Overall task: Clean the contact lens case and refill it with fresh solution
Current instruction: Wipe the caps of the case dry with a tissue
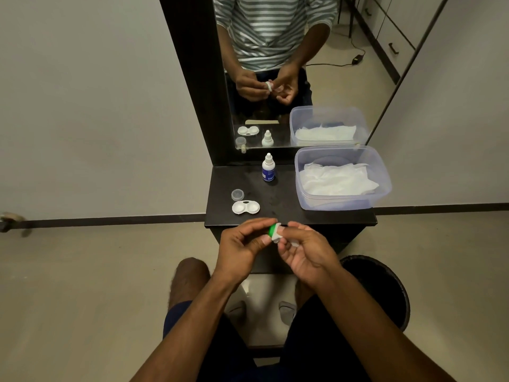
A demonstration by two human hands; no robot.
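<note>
- head view: left hand (pixel 242 244) pinches a green cap (pixel 272 230), likely to steady it; right hand (pixel 300 249) pokes a tissue-wrapped finger into it, seemingly wiping the inside.
- both hands sit just in front of the tabletop (pixel 289 210), probably so drips miss it.
- the case (pixel 246 207) lies open on the tabletop, left of the hands' line, wells up for filling.
- behind the case: a clear cap (pixel 237 194) and the bottle (pixel 268 168), upright.
- right of the case, the tub (pixel 343 177) keeps tissue near.
</note>
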